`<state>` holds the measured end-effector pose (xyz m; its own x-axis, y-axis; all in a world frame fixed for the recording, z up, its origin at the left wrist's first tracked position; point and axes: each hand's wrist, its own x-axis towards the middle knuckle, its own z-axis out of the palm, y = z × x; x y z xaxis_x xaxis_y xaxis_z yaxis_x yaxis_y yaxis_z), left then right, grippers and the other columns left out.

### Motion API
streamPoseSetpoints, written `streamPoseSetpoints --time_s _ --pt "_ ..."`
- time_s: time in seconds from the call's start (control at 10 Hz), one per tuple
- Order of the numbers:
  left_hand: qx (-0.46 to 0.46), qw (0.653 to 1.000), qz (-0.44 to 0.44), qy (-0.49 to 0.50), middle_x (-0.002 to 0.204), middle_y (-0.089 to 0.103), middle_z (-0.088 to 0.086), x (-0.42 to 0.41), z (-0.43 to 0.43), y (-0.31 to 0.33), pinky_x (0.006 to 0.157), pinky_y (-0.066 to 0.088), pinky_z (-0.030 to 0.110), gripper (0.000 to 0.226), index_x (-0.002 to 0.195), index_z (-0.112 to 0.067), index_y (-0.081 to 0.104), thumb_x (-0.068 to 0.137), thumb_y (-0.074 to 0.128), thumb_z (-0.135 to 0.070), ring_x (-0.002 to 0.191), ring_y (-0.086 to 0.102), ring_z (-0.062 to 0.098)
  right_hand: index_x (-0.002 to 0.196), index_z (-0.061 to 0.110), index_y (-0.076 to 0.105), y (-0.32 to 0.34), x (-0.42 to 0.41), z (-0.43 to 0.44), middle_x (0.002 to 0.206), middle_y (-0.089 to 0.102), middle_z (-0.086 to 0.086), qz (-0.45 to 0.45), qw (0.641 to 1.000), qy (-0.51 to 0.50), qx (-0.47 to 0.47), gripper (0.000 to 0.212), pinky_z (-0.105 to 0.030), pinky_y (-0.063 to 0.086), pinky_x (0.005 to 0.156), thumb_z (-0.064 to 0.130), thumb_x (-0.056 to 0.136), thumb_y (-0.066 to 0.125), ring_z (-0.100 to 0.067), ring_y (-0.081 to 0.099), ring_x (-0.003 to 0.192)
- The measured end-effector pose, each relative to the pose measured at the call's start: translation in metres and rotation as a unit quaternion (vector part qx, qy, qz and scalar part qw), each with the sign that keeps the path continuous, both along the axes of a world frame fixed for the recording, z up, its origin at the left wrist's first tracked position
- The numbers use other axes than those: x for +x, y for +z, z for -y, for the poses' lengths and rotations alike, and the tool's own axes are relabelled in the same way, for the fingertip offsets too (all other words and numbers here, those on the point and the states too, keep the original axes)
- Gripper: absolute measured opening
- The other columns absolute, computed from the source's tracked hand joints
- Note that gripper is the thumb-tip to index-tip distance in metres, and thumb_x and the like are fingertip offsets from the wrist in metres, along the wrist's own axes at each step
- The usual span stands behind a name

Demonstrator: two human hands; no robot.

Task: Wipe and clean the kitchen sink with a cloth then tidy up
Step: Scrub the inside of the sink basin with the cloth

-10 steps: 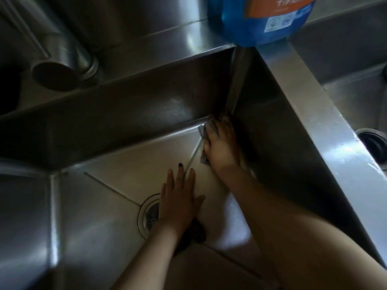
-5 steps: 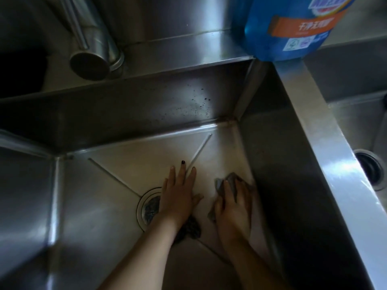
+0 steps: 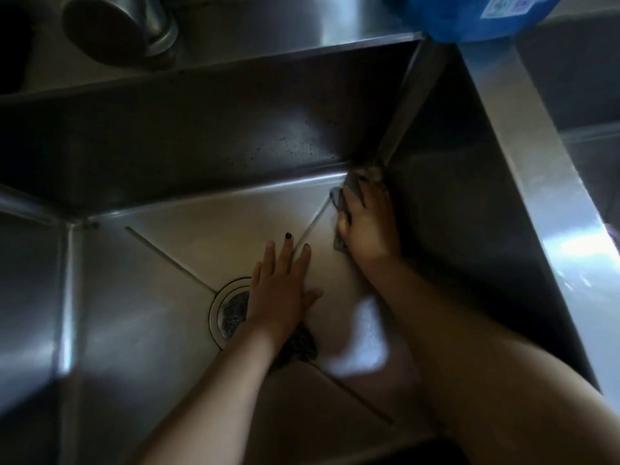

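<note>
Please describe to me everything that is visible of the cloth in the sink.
The cloth is grey, thin and soft-looking, and crumpled. It lies on the floor of the sink, in the far right corner. The right hand lies over it and presses it down, hiding most of it; only edges show past the fingertips and beside the thumb.
</note>
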<state>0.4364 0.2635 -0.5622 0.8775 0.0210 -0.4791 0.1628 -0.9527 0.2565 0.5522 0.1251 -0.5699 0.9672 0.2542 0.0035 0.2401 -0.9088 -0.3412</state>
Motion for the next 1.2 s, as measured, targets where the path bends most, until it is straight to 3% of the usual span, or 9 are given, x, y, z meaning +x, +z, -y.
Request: streamPoseSetpoints --time_s 0.2,0.3,0.5,0.7,0.9,1.1,1.2 --pt "0.000 1.000 0.000 0.003 0.156 -0.015 -0.001 0.000 0.000 0.002 0.114 0.005 0.045 0.073 0.148 -0.031 0.002 0.090 0.042 -0.053 0.142 -0.015 0.029 0.127 0.001 0.053 0.011 -0.060 0.016 0.128 0.052 -0.025 0.031 0.999 -0.015 -0.003 0.053 -0.051 0.035 0.106 0.009 0.075 0.064 -0.041 0.048 0.120" --pt "-0.005 1.000 -0.007 0.005 0.156 -0.016 -0.001 0.000 0.001 0.002 0.114 0.003 0.045 0.074 0.148 -0.031 0.001 0.091 0.041 -0.053 0.142 -0.016 0.029 0.130 0.004 0.052 0.016 -0.100 0.028 0.131 0.051 -0.022 0.008 0.999 -0.024 -0.024 0.051 -0.048 0.037 0.105 0.013 0.081 0.061 -0.037 0.047 0.123" --pt "-0.004 1.000 -0.001 0.009 0.156 -0.015 -0.001 -0.001 0.001 0.001 0.114 0.004 0.045 0.074 0.148 -0.031 0.003 0.090 0.042 -0.054 0.142 -0.015 0.029 0.135 0.007 0.046 0.020 -0.118 0.030 0.139 0.045 -0.019 -0.033 0.998 -0.035 -0.050 0.049 -0.045 0.027 0.112 0.019 0.088 0.052 -0.035 0.040 0.130" --pt "-0.003 1.000 0.001 0.009 0.156 -0.014 -0.001 0.000 0.001 0.000 0.114 0.003 0.045 0.073 0.148 -0.031 0.003 0.090 0.043 -0.053 0.142 -0.016 0.029 0.133 0.003 0.047 0.015 -0.076 0.010 0.135 0.047 -0.022 -0.023 0.998 -0.052 -0.019 0.052 -0.045 0.028 0.110 0.018 0.084 0.054 -0.036 0.042 0.127" --pt "0.008 1.000 0.008 0.002 0.157 -0.012 0.000 0.000 0.001 0.002 0.114 0.006 0.046 0.074 0.148 -0.029 0.005 0.090 0.045 -0.052 0.142 -0.013 0.031 0.142 0.013 0.033 0.006 -0.038 0.001 0.149 0.029 -0.016 -0.043 0.997 -0.011 -0.059 0.059 -0.041 0.012 0.116 0.022 0.086 0.048 -0.032 0.024 0.137" --pt "0.008 1.000 0.017 0.003 0.157 -0.010 0.002 0.000 0.001 0.001 0.114 0.007 0.046 0.075 0.148 -0.029 0.005 0.089 0.045 -0.052 0.142 -0.011 0.032 0.146 0.021 0.022 0.015 -0.041 0.005 0.156 0.009 -0.010 -0.104 0.991 0.011 -0.086 0.057 -0.040 0.006 0.115 0.040 0.095 0.040 -0.027 0.008 0.142" --pt "0.019 0.999 0.026 -0.009 0.157 -0.010 0.003 -0.001 0.000 0.001 0.114 0.008 0.046 0.074 0.148 -0.028 0.005 0.090 0.043 -0.053 0.142 -0.010 0.033 0.148 0.018 0.012 0.021 -0.056 0.010 0.156 0.001 -0.012 -0.137 0.981 0.049 -0.129 0.059 -0.038 0.003 0.116 0.033 0.097 0.039 -0.025 0.001 0.143"
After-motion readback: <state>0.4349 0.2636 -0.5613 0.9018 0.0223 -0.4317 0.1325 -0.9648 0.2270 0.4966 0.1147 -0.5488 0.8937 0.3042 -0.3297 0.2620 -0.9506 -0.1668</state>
